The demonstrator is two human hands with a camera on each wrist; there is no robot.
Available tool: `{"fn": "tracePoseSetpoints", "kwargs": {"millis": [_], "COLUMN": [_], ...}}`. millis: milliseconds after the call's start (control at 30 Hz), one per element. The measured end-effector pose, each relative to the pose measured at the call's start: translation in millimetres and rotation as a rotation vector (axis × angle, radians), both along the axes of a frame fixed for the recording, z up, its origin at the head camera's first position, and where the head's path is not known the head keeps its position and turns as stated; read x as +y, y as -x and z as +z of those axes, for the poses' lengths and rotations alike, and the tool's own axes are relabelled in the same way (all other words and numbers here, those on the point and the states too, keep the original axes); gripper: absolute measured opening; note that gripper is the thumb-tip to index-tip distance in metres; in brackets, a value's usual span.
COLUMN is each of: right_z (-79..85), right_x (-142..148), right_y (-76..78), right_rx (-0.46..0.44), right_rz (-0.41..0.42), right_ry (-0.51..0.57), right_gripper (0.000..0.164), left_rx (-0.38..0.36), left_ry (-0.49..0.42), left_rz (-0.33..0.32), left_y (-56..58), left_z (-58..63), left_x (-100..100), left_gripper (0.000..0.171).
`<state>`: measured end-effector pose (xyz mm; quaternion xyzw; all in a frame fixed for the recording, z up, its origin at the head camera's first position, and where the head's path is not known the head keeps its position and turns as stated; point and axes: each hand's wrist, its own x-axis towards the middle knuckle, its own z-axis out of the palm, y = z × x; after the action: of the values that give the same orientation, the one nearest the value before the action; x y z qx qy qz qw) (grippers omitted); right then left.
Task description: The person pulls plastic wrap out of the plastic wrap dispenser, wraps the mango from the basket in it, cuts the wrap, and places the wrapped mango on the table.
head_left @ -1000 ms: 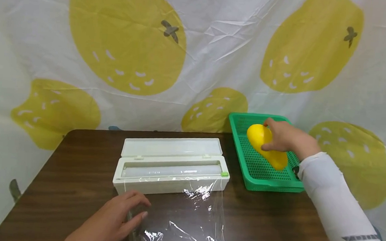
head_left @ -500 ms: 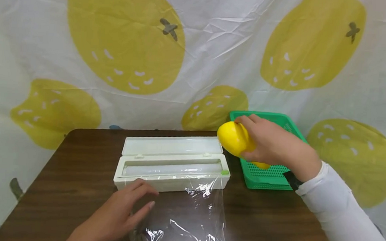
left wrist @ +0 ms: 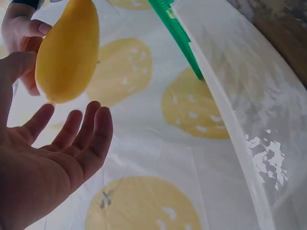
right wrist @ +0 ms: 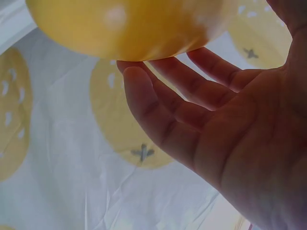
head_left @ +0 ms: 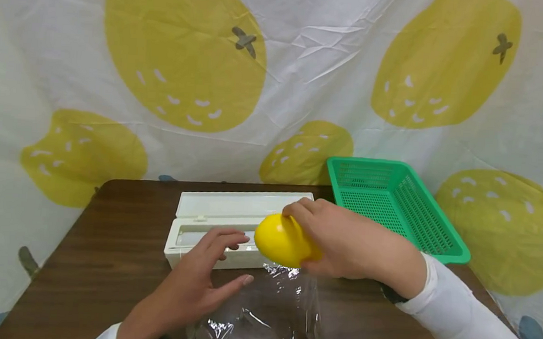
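My right hand (head_left: 342,240) grips a smooth yellow mango (head_left: 283,241), holding it above the plastic wrap and in front of the wrap box. Its fingers curl against the fruit's side in the right wrist view. My left hand (head_left: 202,275) is just left of the mango, thumb and fingers spread and holding nothing. In the left wrist view the mango's (left wrist: 67,62) tip hangs close to the left fingertips. A clear sheet of plastic wrap (head_left: 265,321) runs from the white wrap box (head_left: 174,244) toward the front of the table. The box lid (head_left: 231,204) is up, and the right hand hides its right end.
A green mesh basket (head_left: 430,222) stands at the back right of the dark wooden table (head_left: 85,261). Behind the table hangs a white cloth (head_left: 317,52) printed with yellow fruit.
My right hand has carried the mango out of the basket, leftward and forward to over the wrap. The left hand has risen and moved right toward it, its fingers spreading.
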<state>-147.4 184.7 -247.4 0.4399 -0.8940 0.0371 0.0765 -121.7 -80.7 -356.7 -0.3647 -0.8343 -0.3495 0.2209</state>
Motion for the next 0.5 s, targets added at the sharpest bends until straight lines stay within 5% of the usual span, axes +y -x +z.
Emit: {"fn": "tracePoseSetpoints", "kwargs": {"millis": [133,500], "right_z": [-5.2,-14.4], "right_x": [-9.9,-27.2], "right_y": [-5.6,-15.7], "right_rx": [-0.012,0.003], "right_rz": [0.05,0.101], "right_ry": [-0.013,-0.071], "right_gripper": [0.069,0.069], "left_rx": [-0.046,-0.036], "left_ry": [-0.037,-0.058], "left_rz": [-0.024,-0.058], "left_y": [-0.9,-0.5], "left_z": [3.8,3.4], "left_x": [5.0,7.9], "left_gripper": [0.073,0.08]}}
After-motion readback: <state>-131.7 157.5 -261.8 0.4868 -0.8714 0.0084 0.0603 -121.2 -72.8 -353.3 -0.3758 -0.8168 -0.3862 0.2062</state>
